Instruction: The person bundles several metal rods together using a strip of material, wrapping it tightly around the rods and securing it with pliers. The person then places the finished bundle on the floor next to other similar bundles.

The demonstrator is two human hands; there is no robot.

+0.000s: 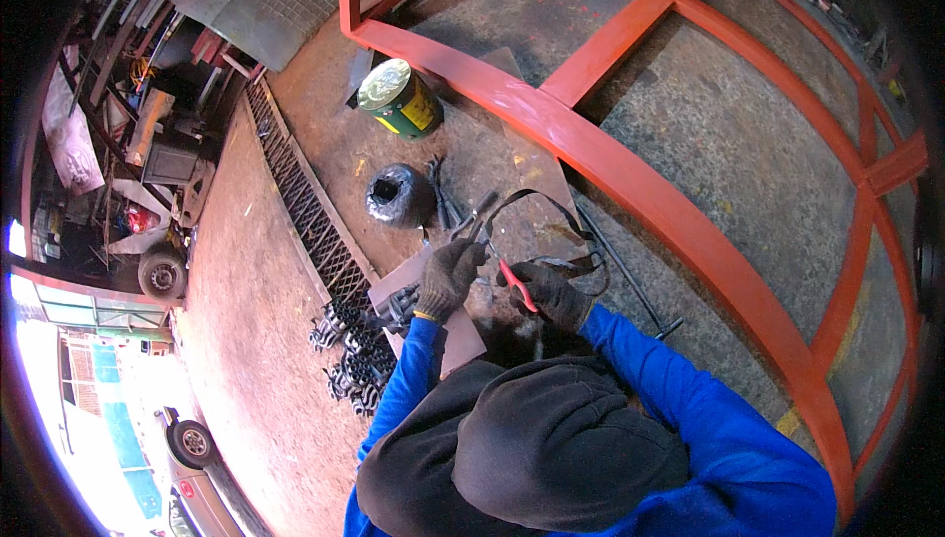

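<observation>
While red-handled metal pliers (516,285) sit between the hands | grey-gloved right hand (553,296): fingers curled round handle | grey-gloved left hand (451,276): fingers pinching slim dark bar (483,209) | hazard: looped black strap (562,206) could snag pliers, should grip slip.

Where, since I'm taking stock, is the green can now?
In the head view, the green can stands upper left of centre, beside the red frame, beyond the round black bundle.
</observation>
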